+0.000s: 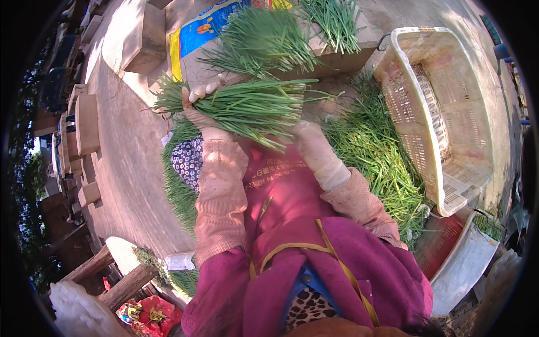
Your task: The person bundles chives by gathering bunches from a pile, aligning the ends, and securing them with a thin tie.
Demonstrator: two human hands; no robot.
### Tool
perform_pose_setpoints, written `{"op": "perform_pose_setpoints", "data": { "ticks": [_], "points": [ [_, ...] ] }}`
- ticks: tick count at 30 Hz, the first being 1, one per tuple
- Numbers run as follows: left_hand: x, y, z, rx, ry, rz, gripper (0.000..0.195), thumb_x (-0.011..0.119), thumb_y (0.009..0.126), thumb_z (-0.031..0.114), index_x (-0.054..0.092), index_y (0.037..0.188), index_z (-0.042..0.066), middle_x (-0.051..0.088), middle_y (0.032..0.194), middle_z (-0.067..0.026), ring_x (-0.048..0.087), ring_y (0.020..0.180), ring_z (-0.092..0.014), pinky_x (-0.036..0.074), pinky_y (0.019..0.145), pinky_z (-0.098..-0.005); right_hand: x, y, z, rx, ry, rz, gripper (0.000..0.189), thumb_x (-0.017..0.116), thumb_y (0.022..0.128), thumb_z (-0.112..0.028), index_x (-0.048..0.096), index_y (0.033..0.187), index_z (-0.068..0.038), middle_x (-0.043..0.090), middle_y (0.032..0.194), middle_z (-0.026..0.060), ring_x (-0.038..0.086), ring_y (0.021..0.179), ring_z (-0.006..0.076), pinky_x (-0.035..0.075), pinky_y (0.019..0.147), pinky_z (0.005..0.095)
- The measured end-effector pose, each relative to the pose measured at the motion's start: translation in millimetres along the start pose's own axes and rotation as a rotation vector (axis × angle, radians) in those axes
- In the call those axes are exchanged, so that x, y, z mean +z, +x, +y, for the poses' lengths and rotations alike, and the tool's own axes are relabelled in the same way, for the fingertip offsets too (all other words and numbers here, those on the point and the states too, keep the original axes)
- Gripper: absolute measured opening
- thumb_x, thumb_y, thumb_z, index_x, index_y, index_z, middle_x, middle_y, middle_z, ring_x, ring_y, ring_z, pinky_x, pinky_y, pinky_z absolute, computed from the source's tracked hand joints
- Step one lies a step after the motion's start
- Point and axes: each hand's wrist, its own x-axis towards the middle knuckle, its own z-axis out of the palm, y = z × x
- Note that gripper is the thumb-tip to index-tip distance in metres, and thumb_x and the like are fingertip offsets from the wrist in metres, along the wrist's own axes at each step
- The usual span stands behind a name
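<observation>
My left hand (204, 101), in a pale glove, is closed around a bunch of long green leafy stalks (257, 103), perhaps garlic chives. The bunch lies sideways in front of my red apron, its pale cut ends to the right. My right hand (305, 130), gloved and blurred, is just below those ends; its fingers are partly hidden, and I cannot tell whether they touch the stalks. Beyond the held bunch, a large pile of stalks (265, 40) and a smaller bunch (334, 25) rest on a low slab (370, 38), with a blue and yellow printed sack (202, 31) beside them.
A big white plastic crate (438, 122) stands at the right, past a heap of loose leaves (379, 156) on the ground. More green stalks (181, 185) lie left of my lap. Stone blocks (147, 42), wooden logs (130, 286) and a red plastic bag (156, 314) are at the left.
</observation>
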Motion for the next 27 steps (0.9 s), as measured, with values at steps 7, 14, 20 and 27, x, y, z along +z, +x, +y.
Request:
{"op": "perform_pose_setpoints", "data": {
  "ticks": [7,14,20,27],
  "points": [
    [4,-4,14,-0.015,0.050,0.062,0.033,0.060,0.093,0.027,0.055,0.063,0.015,0.056,0.065,0.0059,0.054,0.082,-0.019,0.029,0.115,-0.0489,-62,-47,-7,0.030,0.324,-0.175,0.020,0.066,0.089,-0.016,0.071,0.097,0.002,0.069,0.101,0.0077,0.064,0.095,0.0165,0.047,0.090,0.0301],
    [16,-5,17,-0.057,0.178,0.020,0.031,0.058,0.094,0.026,0.050,0.067,0.015,0.048,0.067,0.0028,0.048,0.079,-0.020,0.032,0.111,-0.0515,-125,-78,-43,0.041,-1.575,0.263,0.021,0.075,0.081,-0.021,0.076,0.095,-0.006,0.069,0.080,0.0150,0.067,0.073,0.0256,0.052,0.068,0.0356],
    [19,-8,7,-0.152,0.145,-0.003,0.038,0.056,0.096,0.029,0.042,0.063,0.016,0.043,0.067,0.0007,0.044,0.076,-0.021,0.035,0.107,-0.0522,-23,-44,-65,-0.231,-0.862,0.123,0.023,0.074,0.084,-0.020,0.075,0.104,-0.008,0.067,0.088,0.0113,0.066,0.080,0.0247,0.051,0.072,0.0326],
    [12,-7,10,-0.231,0.266,0.023,0.037,0.054,0.097,0.030,0.051,0.064,0.014,0.053,0.069,-0.0030,0.056,0.078,-0.026,0.037,0.107,-0.0527,-16,-15,-30,-0.103,-0.495,0.209,0.024,0.067,0.092,-0.027,0.077,0.097,-0.006,0.065,0.082,0.0004,0.063,0.081,0.0141,0.052,0.070,0.0311]
  ]
}}
